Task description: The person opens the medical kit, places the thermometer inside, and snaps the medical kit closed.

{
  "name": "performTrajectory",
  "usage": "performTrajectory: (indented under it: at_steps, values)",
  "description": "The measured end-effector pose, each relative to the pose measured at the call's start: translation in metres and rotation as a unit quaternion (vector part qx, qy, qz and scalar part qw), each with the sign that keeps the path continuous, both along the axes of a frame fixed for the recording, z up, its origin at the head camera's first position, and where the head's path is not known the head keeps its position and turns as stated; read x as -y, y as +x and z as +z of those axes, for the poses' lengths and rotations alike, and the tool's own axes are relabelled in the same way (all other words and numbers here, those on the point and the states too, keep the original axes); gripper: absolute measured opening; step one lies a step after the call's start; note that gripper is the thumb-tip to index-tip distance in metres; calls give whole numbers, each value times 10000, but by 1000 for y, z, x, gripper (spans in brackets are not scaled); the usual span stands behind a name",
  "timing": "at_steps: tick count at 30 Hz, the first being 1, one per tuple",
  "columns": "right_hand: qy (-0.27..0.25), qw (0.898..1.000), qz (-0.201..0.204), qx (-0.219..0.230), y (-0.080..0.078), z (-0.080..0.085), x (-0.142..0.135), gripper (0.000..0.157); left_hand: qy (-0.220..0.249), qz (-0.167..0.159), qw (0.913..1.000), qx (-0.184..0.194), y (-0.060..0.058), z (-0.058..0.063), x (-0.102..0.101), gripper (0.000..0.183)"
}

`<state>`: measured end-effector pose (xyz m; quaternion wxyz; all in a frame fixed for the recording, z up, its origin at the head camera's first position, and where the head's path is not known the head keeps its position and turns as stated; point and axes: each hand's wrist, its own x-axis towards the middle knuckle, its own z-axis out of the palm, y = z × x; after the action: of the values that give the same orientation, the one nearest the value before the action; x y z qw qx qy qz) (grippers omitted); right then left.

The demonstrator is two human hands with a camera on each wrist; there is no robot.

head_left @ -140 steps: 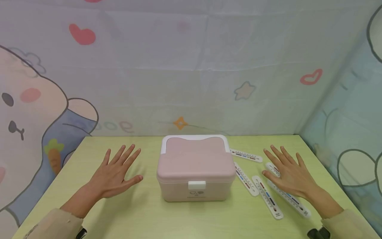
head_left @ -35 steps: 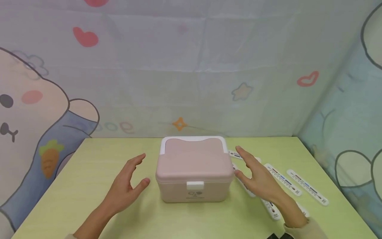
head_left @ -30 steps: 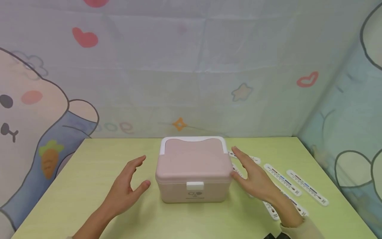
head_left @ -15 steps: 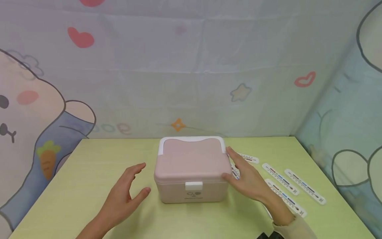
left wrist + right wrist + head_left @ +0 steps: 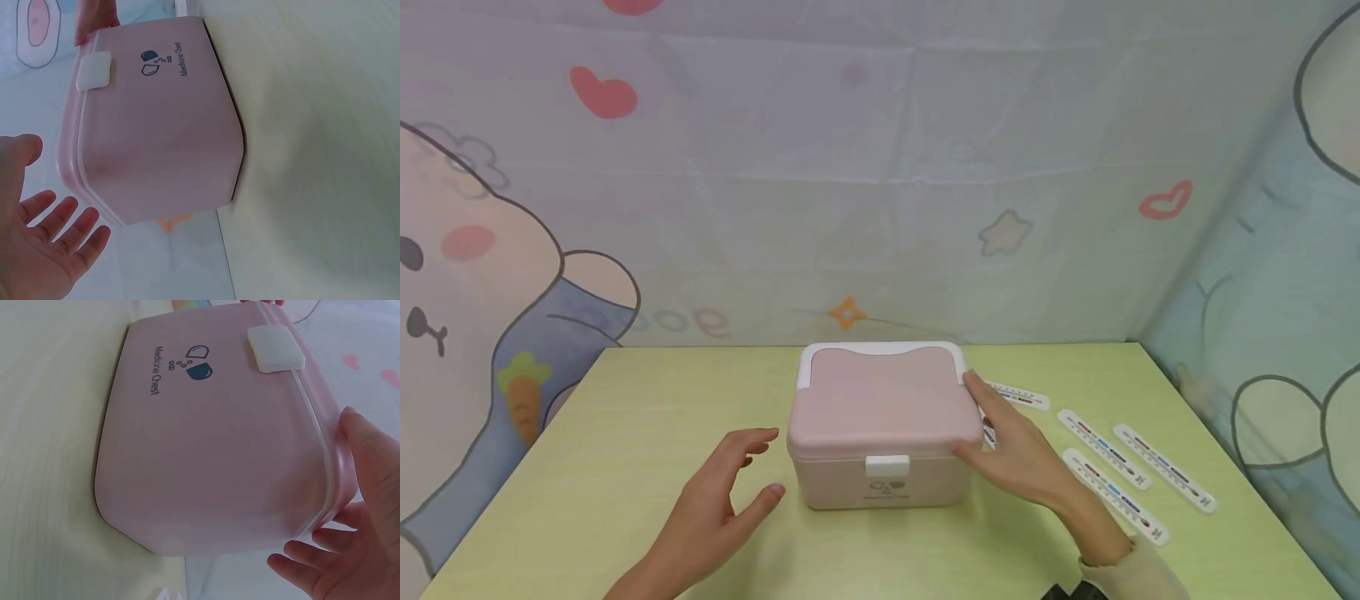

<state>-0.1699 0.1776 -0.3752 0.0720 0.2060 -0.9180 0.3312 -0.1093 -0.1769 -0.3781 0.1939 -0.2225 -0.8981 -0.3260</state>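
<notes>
A pink medicine chest (image 5: 887, 408) with a white latch (image 5: 887, 466) and white handle stands closed on the table, its "Medicine Chest" print readable in both wrist views. My right hand (image 5: 1018, 450) lies along the chest's right side, thumb touching the front edge of the lid (image 5: 334, 444) and fingers relaxed beside it. To the left of the chest, my left hand (image 5: 715, 492) hovers with thumb and fingers apart, holding nothing. In the left wrist view a small gap separates the left fingertips (image 5: 94, 234) from the chest.
Several flat white thermometers lie to the right of the chest, among them one near the right edge (image 5: 1165, 468) and one by my right forearm (image 5: 1116, 497). Another thermometer (image 5: 1018, 395) lies behind the right hand. A printed cloth (image 5: 760, 167) hangs behind the table.
Both hands were spread wide over the table and have come in toward the chest. My right hand has moved left until its thumb touches the lid; the left has shifted slightly right.
</notes>
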Motion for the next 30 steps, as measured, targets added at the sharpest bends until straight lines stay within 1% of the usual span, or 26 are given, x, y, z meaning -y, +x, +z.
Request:
performTrajectory:
  at_steps: [6, 14, 19, 22, 24, 27, 30]
  values:
    - [-288, 9995, 90, 41, -1, -1, 2, 90, 181, -440, 9988, -66, 4, -2, -7, 50]
    - [-606, 9980, 185, 32, 0, -2, 4, 88, 326, -704, 9970, -72, 10, -8, -16, 45]
    - [-751, 9969, 183, 117, -1, -3, 4, 87, 517, -1065, 9928, -204, 11, -14, -25, 45]
    - [-811, 9964, 157, 191, -1, -3, 5, 88, 632, -1216, 9903, -241, 10, -18, -31, 44]
    - [-855, 9960, 147, 229, -1, -4, 5, 88, 709, -1262, 9894, -115, 10, -20, -34, 43]
    - [-907, 9955, 134, 255, -1, -5, 4, 89, 827, -1350, 9874, -68, 9, -23, -40, 40]
    - [-950, 9951, 101, 248, -1, -6, 3, 89, 954, -1448, 9848, 69, 8, -26, -45, 38]
